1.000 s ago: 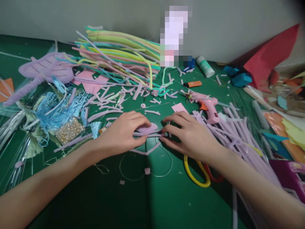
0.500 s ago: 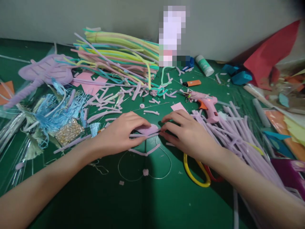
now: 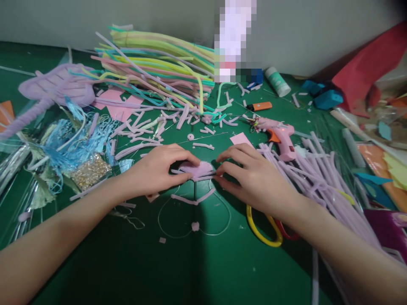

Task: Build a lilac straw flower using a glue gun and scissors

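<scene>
Head view: a fuzzy lilac piece was seen just above the counter's middle seam, between the two hands. Its long axis was laid crosswise, roughly left to right, with thin lilac strips run along its near edge. The left end was covered by the left hand; the right end was pointed at the right hand's fingertips.

The left grip was nearly closed, thumb on the near side and fingers on the far side, and the piece was held between them. The right grip was curled, with only a small gap shown between thumb and fingers at the right tip; whether that tip was pinched or just touched cannot be told. The piece was overlapped more by the left hand, so that one was judged nearer; by the right, only the extreme tip was reached.

On the near side, a bent lilac strip was placed below the piece, spread in a shallow V with its point toward the person. A thin wire loop was laid around there, with a small lilac lump at its near edge. Yellow-handled scissors were partly hidden by the right forearm.
</scene>
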Tool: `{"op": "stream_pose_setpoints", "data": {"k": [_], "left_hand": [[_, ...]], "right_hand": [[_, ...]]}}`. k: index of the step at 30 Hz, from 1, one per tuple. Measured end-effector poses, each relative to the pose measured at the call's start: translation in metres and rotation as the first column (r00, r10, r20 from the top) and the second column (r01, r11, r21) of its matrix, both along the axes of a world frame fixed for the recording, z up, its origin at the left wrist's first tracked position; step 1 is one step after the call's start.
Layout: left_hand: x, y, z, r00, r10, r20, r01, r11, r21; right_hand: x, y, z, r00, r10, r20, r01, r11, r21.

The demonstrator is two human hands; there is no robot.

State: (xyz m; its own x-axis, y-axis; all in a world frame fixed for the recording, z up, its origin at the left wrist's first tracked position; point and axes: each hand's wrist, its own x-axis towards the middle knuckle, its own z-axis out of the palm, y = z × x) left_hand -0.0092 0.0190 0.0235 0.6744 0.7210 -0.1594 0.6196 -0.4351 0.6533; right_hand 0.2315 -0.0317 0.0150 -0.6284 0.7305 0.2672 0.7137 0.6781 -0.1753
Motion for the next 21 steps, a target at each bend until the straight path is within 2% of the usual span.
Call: {"op": "stream_pose_setpoints", "data": {"k": [3, 8, 12, 14, 17, 21], "left_hand": [[-0.002, 0.001, 0.001, 1.0, -0.004, 0.02, 0.005, 1.0, -0.005], [-0.004, 0.003, 0.003, 0.995, 0.067, 0.071, -0.075, 0.99, 0.118], [-0.008, 0.0, 0.008, 0.99, 0.113, 0.079, -0.129, 0.964, 0.233], [-0.01, -0.005, 0.011, 0.985, 0.145, 0.093, -0.166, 0.94, 0.297], [-0.013, -0.015, 0.014, 0.971, 0.202, 0.126, -0.234, 0.907, 0.35], [-0.011, -0.027, 0.017, 0.961, 0.23, 0.15, -0.268, 0.907, 0.325]], "right_hand": [[0.004, -0.007, 0.009, 0.999, -0.032, -0.04, 0.032, 0.999, 0.005], [0.028, -0.027, 0.024, 0.97, -0.243, -0.011, 0.243, 0.97, 0.005], [0.058, -0.048, 0.023, 0.891, -0.428, 0.154, 0.433, 0.902, 0.001], [0.071, -0.059, 0.022, 0.854, -0.482, 0.194, 0.5, 0.864, -0.054], [0.083, -0.074, 0.024, 0.818, -0.53, 0.224, 0.567, 0.81, -0.15], [0.084, -0.078, 0.027, 0.773, -0.613, 0.162, 0.634, 0.758, -0.157]]}}
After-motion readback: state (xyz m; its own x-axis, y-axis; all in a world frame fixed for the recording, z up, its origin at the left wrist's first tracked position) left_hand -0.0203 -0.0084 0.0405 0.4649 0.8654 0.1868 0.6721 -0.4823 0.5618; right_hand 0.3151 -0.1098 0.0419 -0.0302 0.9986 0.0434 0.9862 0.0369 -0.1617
